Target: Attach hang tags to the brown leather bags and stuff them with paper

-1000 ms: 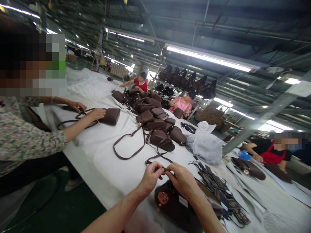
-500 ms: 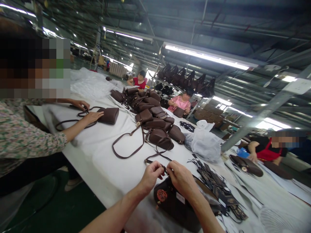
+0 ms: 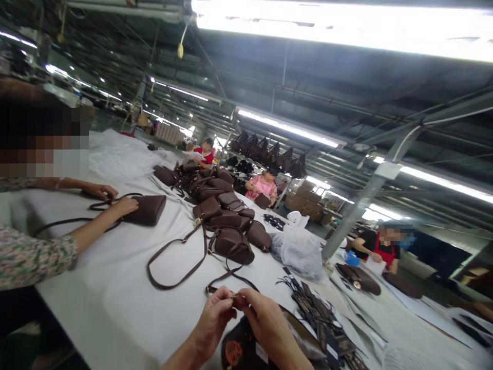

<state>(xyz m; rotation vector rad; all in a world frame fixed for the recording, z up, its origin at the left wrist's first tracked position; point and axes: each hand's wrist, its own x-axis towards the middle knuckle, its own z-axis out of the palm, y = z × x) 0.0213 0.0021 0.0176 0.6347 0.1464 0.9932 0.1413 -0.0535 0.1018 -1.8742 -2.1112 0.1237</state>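
Observation:
At the bottom of the view, my left hand point(image 3: 211, 322) and my right hand point(image 3: 266, 325) meet fingertip to fingertip. Both pinch a short dark piece of strap point(image 3: 238, 302), whose end is mostly covered by the fingers. Beneath my right hand lies a dark brown handbag point(image 3: 246, 339) with an orange-red round mark and a small white label, cut off by the lower edge. A pile of black hang tags point(image 3: 321, 318) with cords lies right beside it. Just beyond my hands rests a brown bag point(image 3: 231, 246) with a looped strap.
Several brown bags point(image 3: 210, 185) are heaped on the white-covered table point(image 3: 127, 303). A clear plastic bag point(image 3: 298, 252) stands to their right. At left, a co-worker's hands point(image 3: 125, 205) touch another bag point(image 3: 148, 209). Other people work across the table. A slanted metal post point(image 3: 358, 205) rises at right.
The camera view has tilted up and swung right, so the table things sit lower and further left. My hands still pinch together at the strap. The far person in red now holds something white.

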